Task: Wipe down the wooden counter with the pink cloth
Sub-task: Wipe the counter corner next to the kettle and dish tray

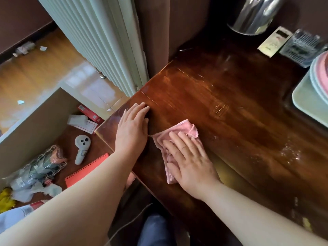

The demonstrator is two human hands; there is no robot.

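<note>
The wooden counter (221, 103) is dark, glossy and streaked, filling the middle and right of the view. A crumpled pink cloth (184, 129) lies on its near left part. My right hand (190, 162) presses flat on top of the cloth, fingers spread, covering most of it. My left hand (132, 128) rests flat on the bare wood at the counter's left corner, just left of the cloth, holding nothing. White specks and smears (291, 153) mark the wood to the right.
At the back right stand a metal kettle (255, 15), a small card (275, 41), a clear ridged container (303, 47) and stacked plates on a pale tray (308, 98). Below left, an open drawer (35, 125) holds a white remote, an orange notebook and clutter. A radiator (99, 38) stands behind.
</note>
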